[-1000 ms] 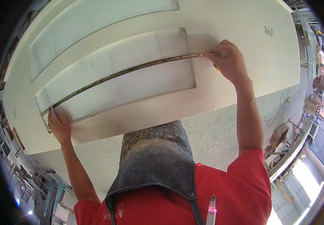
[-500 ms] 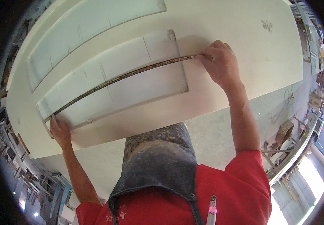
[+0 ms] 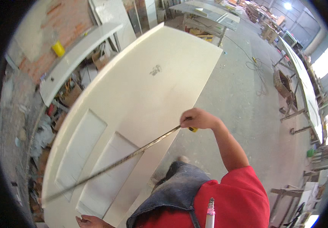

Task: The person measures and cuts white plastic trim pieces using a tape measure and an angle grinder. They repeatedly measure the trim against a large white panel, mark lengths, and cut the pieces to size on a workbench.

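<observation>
My right hand (image 3: 199, 118) is closed around a tape measure, with a bit of its yellow case (image 3: 193, 129) showing below the fingers. From that hand the metal tape blade (image 3: 133, 153) slants down leftward across a large cream-white door panel (image 3: 167, 64), its far end blurred near the panel's left edge. Two long recessed fields (image 3: 110, 171) lie under the blade, and a dark scribble marks the panel's plain part. My left hand (image 3: 90, 221), cut off by the lower edge of the view, is over the panel with fingers apart, off the blade.
Left of the panel, a narrow shelf (image 3: 84, 55) bears a yellow container (image 3: 58, 48) above piled clutter. Another worktable (image 3: 209, 15) stands at the back. On the right are a long white-topped bench (image 3: 304, 83), a brown box (image 3: 282, 83) and a cable (image 3: 256, 68) on the floor.
My left hand has let go of the tape's end. My right hand has moved off the panel with the tape, and the view has turned, bringing more of the workshop in.
</observation>
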Demonstrator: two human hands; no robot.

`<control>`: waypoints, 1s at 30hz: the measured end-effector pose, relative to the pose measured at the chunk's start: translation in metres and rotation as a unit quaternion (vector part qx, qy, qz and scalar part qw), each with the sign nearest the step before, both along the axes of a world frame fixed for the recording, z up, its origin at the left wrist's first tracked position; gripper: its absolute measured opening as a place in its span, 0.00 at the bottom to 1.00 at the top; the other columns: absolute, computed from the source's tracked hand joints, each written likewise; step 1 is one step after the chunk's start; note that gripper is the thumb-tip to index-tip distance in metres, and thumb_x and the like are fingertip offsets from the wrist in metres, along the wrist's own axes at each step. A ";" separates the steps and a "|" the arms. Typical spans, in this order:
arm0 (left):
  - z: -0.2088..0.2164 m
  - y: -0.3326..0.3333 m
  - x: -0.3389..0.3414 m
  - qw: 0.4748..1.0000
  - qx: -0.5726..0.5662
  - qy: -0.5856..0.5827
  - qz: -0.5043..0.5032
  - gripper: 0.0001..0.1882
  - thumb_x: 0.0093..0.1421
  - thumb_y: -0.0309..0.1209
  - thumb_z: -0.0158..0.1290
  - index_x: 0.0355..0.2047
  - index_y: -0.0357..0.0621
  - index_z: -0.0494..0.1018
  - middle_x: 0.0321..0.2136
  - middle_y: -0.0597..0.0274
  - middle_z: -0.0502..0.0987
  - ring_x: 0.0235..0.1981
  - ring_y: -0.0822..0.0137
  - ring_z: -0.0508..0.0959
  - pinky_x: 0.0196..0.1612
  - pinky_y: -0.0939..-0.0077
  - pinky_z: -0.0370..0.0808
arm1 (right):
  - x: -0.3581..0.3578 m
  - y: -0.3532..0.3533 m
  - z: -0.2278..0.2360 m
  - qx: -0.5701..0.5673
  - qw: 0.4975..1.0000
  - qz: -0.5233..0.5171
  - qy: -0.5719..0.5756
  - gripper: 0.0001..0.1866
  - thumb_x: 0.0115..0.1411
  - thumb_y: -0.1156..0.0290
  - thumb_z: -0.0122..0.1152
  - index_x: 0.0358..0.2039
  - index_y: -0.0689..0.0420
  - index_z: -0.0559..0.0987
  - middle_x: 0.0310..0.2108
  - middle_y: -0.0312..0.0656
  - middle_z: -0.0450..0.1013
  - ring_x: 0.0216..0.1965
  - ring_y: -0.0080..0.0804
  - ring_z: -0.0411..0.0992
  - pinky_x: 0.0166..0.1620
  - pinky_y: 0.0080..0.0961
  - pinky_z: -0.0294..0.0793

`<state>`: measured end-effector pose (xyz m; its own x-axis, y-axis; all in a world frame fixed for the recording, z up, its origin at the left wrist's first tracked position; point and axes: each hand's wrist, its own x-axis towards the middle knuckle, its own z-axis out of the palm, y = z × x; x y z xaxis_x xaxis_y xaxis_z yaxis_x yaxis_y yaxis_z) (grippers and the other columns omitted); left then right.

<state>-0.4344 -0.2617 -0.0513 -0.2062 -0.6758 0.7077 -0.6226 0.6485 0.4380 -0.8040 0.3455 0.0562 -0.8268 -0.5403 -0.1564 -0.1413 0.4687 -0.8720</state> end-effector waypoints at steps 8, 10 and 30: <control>0.022 0.184 -0.160 0.990 0.038 0.056 -0.123 0.18 0.70 0.28 0.49 0.58 0.34 0.73 0.54 0.47 0.73 0.46 0.51 0.77 0.50 0.60 0.76 | 0.025 0.224 -0.084 -0.271 0.911 -0.263 -0.168 0.08 0.66 0.66 0.65 0.38 0.57 0.81 0.29 0.30 0.76 0.30 0.19 0.70 0.34 0.21 0.69; 0.020 0.261 -0.223 0.980 0.047 0.064 -0.184 0.18 0.70 0.28 0.48 0.58 0.35 0.73 0.54 0.48 0.73 0.45 0.53 0.77 0.49 0.62 0.75 | 0.035 0.272 -0.104 -0.333 0.871 -0.331 -0.141 0.15 0.64 0.64 0.67 0.45 0.60 0.79 0.30 0.34 0.75 0.29 0.22 0.71 0.32 0.22 0.70; -0.018 0.997 -0.739 0.727 0.149 -0.059 -0.667 0.13 0.63 0.20 0.51 0.48 0.39 0.76 0.44 0.55 0.76 0.37 0.61 0.75 0.38 0.69 0.75 | -0.083 0.721 -0.217 -0.331 0.596 -0.672 -0.290 0.29 0.62 0.70 0.64 0.61 0.67 0.68 0.28 0.40 0.73 0.23 0.29 0.72 0.25 0.28 0.72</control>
